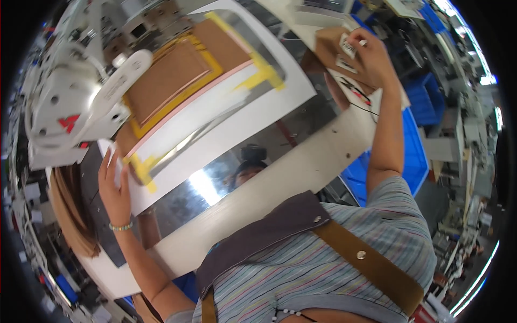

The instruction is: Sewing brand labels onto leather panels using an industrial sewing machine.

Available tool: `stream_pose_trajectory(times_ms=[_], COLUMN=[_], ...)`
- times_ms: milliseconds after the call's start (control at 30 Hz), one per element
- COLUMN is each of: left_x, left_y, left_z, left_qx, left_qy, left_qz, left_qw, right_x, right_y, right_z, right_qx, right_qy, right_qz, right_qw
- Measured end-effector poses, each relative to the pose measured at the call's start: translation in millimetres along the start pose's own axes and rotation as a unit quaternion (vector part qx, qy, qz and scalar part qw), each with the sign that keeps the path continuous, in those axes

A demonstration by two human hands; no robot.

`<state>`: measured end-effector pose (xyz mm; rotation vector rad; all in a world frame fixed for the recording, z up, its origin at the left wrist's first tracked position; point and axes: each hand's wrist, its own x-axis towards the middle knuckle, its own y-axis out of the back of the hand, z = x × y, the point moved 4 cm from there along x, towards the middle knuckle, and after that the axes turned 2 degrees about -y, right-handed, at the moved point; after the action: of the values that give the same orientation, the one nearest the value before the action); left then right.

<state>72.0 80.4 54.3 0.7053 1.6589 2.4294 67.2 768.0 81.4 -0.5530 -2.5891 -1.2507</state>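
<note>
My left hand (pixel 114 185) rests with fingers extended at the left edge of a white sheet (pixel 291 91), below a white sewing machine head (pixel 64 107). The sheet carries a clear template with yellow tape (pixel 258 75), brown panels (pixel 161 81) and a yellow-edged frame inset. My right hand (pixel 377 59) is closed at the upper right, over a brown piece (pixel 328 46) bearing white labels (pixel 346 63); what its pinched fingertips hold is too small to make out.
A shiny metal bed (pixel 296 124) lies along the pale table edge (pixel 258 196). Blue bins (pixel 423 99) stand to the right. Long brown strips (pixel 72 210) hang at the left, beside a dark plate (pixel 102 226). Small tools and a cord (pixel 361 98) lie below my right hand.
</note>
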Motion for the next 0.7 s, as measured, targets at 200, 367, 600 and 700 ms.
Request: stream_pose_trajectory(times_ms=[200,367,600,700], left_x=[31,70,90,94], left_y=[-6,-32,-52,-58], left_z=[-14,-22,-37,-22], left_qx=[0.033,0.013,-0.154,-0.12], left_qy=[-0.068,-0.081,-0.001,-0.062], left_qz=[0.021,-0.017,-0.062,-0.084], left_qw=[0.997,0.997,0.986,0.987], right_x=[50,56,36,34], right_y=[-114,-243,-316,-329], right_z=[-167,-250,-295,-293], right_qx=[0.196,0.007,-0.073,-0.053], right_qy=[0.116,0.38,0.44,0.379], right_qz=[-0.171,-0.116,-0.108,-0.16], right_qw=[0.959,0.918,0.889,0.91])
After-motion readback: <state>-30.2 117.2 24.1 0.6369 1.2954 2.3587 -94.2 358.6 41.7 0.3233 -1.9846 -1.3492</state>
